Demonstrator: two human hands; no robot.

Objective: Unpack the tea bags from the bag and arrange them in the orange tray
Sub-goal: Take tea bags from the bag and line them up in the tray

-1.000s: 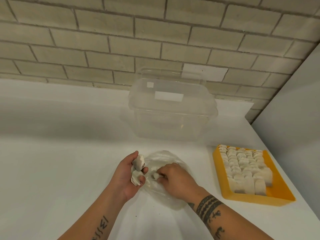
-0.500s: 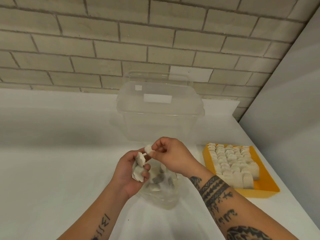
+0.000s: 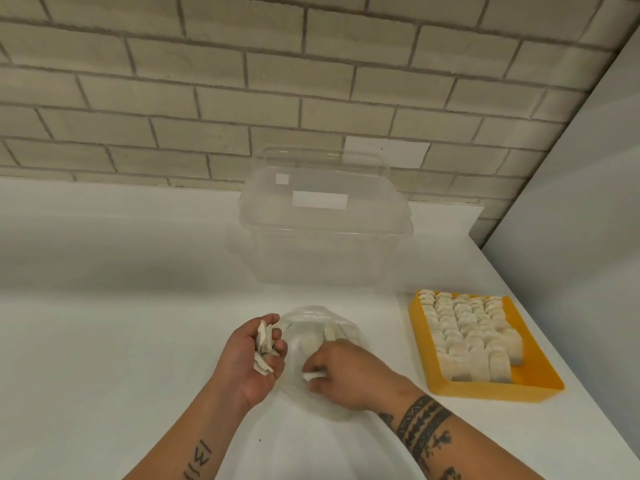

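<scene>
Motion over the last half second was all in your right hand (image 3: 349,375): it had been up above the bag (image 3: 311,318), passing a piece across, and at this moment it was back down in the bag's mouth, its grip pinched on one more tea bag (image 3: 313,375) between thumb and fingertips. Your left hand (image 3: 249,355) had kept its place against the bag's left edge, its grip curled round a small stack (image 3: 264,344) of tea bags that looked a little thicker than before. I judged from this that you were still gathering a handful and that none of this batch had gone to the orange tray (image 3: 485,389), which sat well to the right of the bag on the table (image 3: 104,341). The pinched tea bag lay nearly flat, its long axis running across the bag and its free end pointing left toward the stack. The stacked ones stood on edge, long axes running from the bag's far side to its near side. A few loose pieces remained in the bag; their lie was hard to read through the plastic. In the tray, the packed rows (image 3: 467,337) stood on edge and left only the near end bare. A clear container (image 3: 325,237) stood behind the bag.
</scene>
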